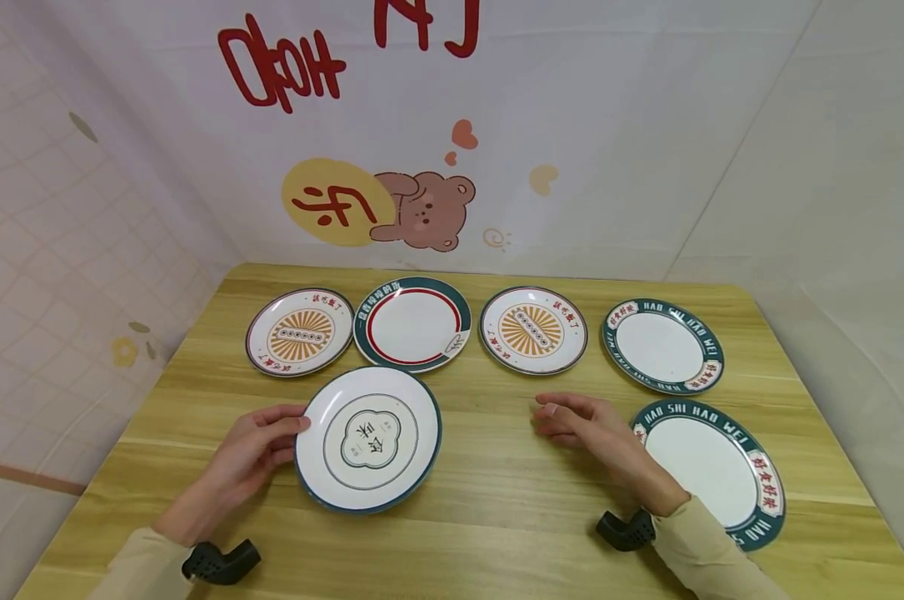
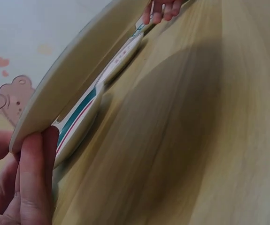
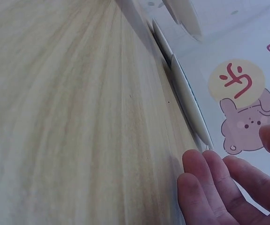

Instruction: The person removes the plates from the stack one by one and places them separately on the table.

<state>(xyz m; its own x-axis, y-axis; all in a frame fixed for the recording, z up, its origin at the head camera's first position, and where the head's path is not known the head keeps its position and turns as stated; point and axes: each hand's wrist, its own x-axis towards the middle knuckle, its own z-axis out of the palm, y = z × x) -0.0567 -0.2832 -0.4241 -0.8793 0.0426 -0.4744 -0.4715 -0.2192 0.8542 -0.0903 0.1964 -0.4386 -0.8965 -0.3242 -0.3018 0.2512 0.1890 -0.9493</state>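
A white plate [image 1: 414,417] with a blue rim and a dark flower-shaped emblem is held up off the table by my left hand [image 1: 252,450]. Its left edge is pinched between thumb and fingers; the left wrist view shows the plate's underside [image 2: 78,70] tilted above the wood and its shadow below. My right hand [image 1: 582,425] holds nothing, its fingers loosely bent over the table. Close by on its right lies a green-rimmed plate [image 1: 702,450], partly hidden behind the forearm. In the right wrist view the fingers [image 3: 196,197] have nothing between them.
Along the back of the wooden table [image 1: 489,517] lie a sunburst plate [image 1: 324,304], a plate with green and red rings [image 1: 414,321], a second sunburst plate [image 1: 496,325] and another green-rimmed plate [image 1: 657,346]. A white wall covering [image 1: 609,125] with a bear drawing stands behind.
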